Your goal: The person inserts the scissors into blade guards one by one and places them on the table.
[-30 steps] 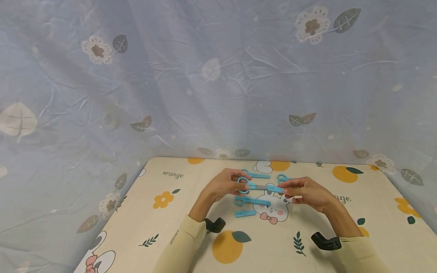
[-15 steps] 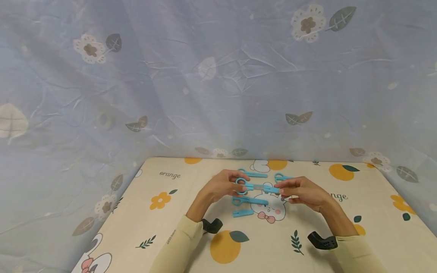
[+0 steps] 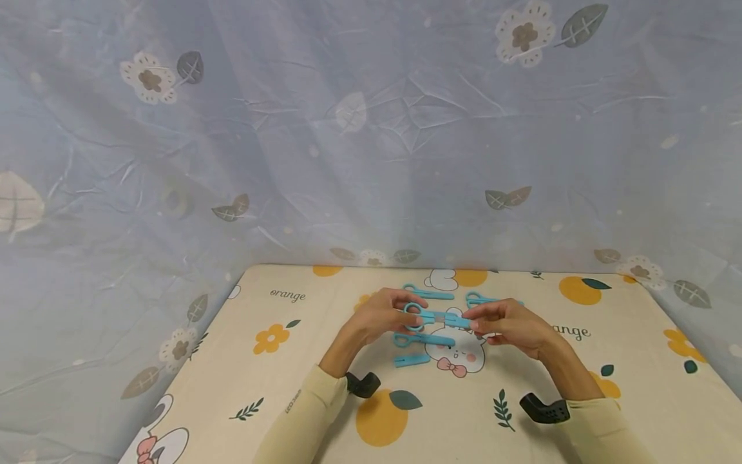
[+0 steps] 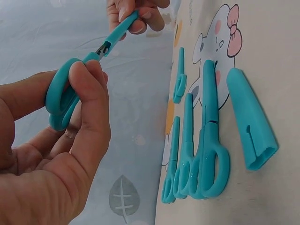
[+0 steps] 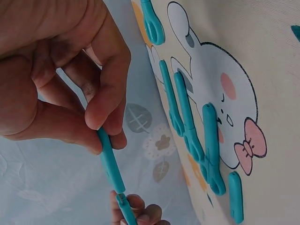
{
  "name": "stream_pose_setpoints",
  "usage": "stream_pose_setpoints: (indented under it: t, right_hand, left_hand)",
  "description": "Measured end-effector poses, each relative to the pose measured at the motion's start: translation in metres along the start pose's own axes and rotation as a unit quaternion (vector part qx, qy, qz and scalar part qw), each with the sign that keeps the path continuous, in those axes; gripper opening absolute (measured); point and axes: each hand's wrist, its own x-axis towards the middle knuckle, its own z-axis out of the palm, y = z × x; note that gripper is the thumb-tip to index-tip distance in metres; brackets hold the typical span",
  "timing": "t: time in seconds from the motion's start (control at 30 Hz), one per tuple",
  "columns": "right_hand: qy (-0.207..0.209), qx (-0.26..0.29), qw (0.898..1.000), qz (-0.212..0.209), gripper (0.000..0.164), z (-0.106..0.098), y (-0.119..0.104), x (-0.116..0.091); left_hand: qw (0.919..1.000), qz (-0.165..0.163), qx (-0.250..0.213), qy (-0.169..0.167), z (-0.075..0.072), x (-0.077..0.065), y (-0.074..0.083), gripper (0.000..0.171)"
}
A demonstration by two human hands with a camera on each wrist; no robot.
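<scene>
My left hand (image 3: 379,316) pinches the light-blue handles of a pair of scissors (image 4: 58,96), raised above the table with the blades pointing right. With thumb and fingertips, my right hand (image 3: 513,325) grips the far end of a matching blue blade cover (image 3: 458,321). The cover sits over the blade tips, and a short strip of bare metal shows between it and the handles. Below the hands lies a covered pair of blue scissors (image 3: 431,339). A loose blue blade cover (image 4: 252,122) rests on the cloth nearer to me, its slotted end facing left.
More covered blue scissors (image 3: 435,296) lie toward the back of the table, with another pair (image 3: 481,300) partly behind my right hand. A cream cloth (image 3: 324,412) printed with oranges and a rabbit covers the table. A pale blue curtain (image 3: 371,161) hangs behind and at the sides.
The strip of bare blade between cover and handles has become shorter as the two hands came slightly closer together. The scissors and loose cover on the cloth have stayed in place.
</scene>
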Motion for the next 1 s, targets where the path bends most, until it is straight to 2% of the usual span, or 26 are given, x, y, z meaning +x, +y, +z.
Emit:
stream_pose_setpoints:
  t: [0.4,0.6,0.8,1.0]
  right_hand:
    - [0.017,-0.007,1.0,0.0,0.043,0.004,-0.001,0.0]
    - [0.036,-0.022,0.999,-0.002,0.041,0.007,-0.004,0.001]
    - [0.065,-0.051,0.997,0.003,0.034,0.012,-0.003,0.005]
    - [0.073,-0.054,0.996,0.003,0.033,0.015,-0.001,0.004]
  left_hand:
    - [0.9979,0.034,0.055,0.001,0.003,-0.002,0.0,0.031]
    - [0.9971,0.045,0.062,-0.001,0.002,-0.001,0.001,0.032]
    - [0.9975,0.038,0.059,-0.005,0.004,0.002,-0.002,0.035]
    - [0.9997,0.011,0.021,0.007,0.005,0.003,-0.006,0.036]
